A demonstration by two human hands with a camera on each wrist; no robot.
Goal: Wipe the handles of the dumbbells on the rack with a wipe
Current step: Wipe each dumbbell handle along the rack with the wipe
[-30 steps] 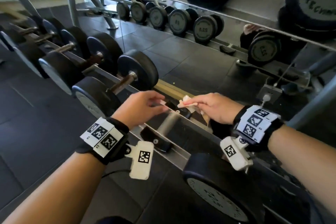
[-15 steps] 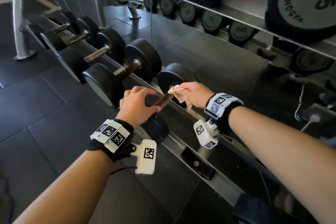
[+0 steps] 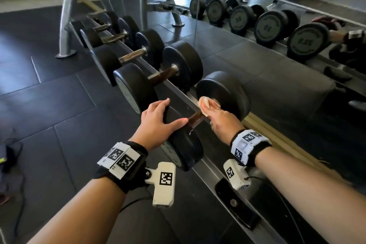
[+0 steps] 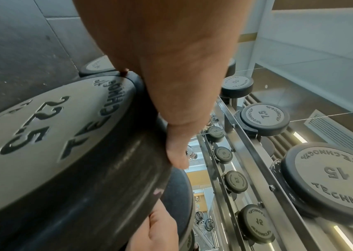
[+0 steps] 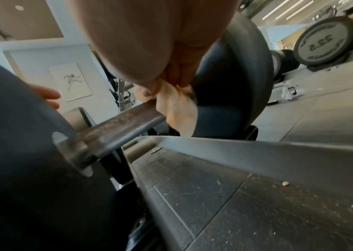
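More dumbbells (image 3: 158,77) line the rack's rail (image 3: 208,166) toward its far end, and a mirror (image 3: 277,49) runs just behind. The left hand (image 3: 158,123) lies with straight fingers over the near weight head (image 3: 184,144) of the nearest dumbbell. The right hand (image 3: 219,121) pinches the wipe (image 5: 175,108) around that dumbbell's handle (image 5: 124,125), hard against the far head (image 3: 227,93).

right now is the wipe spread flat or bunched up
Bunched up. The wipe is crumpled and pinched in the right hand, draped over the far end of the dumbbell handle, with folds showing.
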